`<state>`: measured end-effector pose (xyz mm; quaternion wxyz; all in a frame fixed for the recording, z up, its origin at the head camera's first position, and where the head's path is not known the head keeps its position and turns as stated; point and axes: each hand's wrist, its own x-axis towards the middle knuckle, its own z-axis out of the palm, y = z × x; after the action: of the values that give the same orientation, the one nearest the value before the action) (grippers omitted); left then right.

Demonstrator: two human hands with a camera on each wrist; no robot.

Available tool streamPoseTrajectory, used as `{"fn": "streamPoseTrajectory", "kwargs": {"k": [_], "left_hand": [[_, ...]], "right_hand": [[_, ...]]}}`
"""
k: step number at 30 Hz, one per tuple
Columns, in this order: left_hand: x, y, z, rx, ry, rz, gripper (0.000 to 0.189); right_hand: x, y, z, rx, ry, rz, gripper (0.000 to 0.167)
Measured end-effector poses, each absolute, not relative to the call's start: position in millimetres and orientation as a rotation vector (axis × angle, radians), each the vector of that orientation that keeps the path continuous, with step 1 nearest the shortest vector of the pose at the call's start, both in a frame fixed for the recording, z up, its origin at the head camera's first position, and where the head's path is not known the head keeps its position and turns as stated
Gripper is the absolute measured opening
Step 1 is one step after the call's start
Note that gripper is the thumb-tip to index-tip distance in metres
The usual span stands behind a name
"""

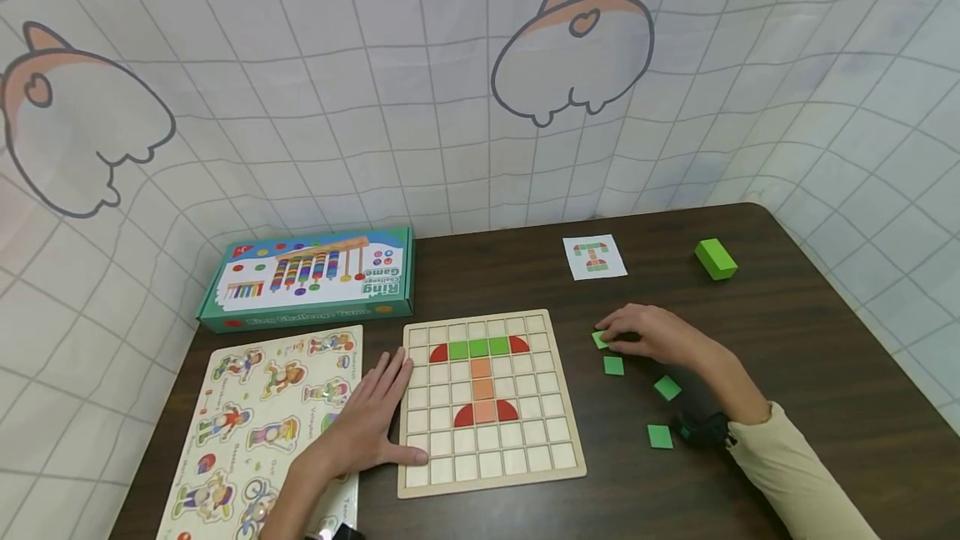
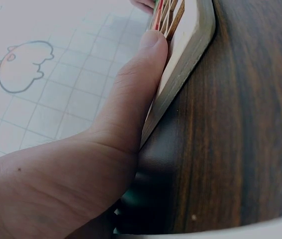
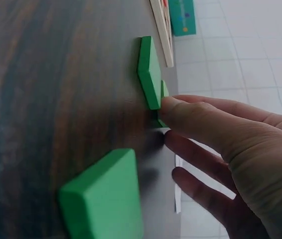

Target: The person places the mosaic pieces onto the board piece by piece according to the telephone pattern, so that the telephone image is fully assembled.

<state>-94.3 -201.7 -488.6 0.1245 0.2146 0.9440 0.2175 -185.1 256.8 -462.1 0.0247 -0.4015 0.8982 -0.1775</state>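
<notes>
A wooden grid board (image 1: pixel 525 461) lies on the table with red quarter-round, green and orange pieces set in its cells. My left hand (image 1: pixel 367 415) rests along the board's left edge, fingers straight and thumb across the lower left corner; the left wrist view shows the thumb (image 2: pixel 136 89) against the board's rim (image 2: pixel 181 69). Right of the board, my right hand (image 1: pixel 660 336) pinches a green square tile (image 1: pixel 599 340) between thumb and index finger, low at the table. Nearby lie more green tiles: one (image 1: pixel 613 366) just below, another (image 1: pixel 667 387) turned askew, and a third (image 1: pixel 660 437) nearer me.
Behind the board lies a white card (image 1: pixel 611 265) printed with a coloured figure. A green block (image 1: pixel 716 259) stands at the back right. On the left are a Ring Challenge Game box (image 1: pixel 300 317) and a picture puzzle board (image 1: pixel 285 402). A patterned curtain (image 1: pixel 450 132) hangs behind.
</notes>
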Motion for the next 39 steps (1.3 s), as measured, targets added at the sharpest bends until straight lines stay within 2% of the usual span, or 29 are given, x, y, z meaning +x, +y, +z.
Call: {"fn": "streamPoseTrajectory", "kwargs": {"k": [7,14,20,39], "left_hand": [[-95.0,-201.9,-490.3,0.626,2.747,0.638,0.127],[-93.2,-200.8,-491.7,0.638,2.751,0.623,0.126],[-93.5,-200.4,-487.9,0.653,2.767,0.612,0.125],[-94.0,-198.9,-485.1,0.633,2.760,0.572,0.125]], "right_hand": [[-183.5,243.5,-465.0,-1.245,2.880,-0.682,0.017],[-163.4,182.9,-458.4,-1.327,2.842,-0.666,0.019],[-160.1,145.9,-460.5,-1.491,2.777,-0.587,0.017],[-158.6,140.5,-463.6,-1.522,2.822,-0.580,0.014]]}}
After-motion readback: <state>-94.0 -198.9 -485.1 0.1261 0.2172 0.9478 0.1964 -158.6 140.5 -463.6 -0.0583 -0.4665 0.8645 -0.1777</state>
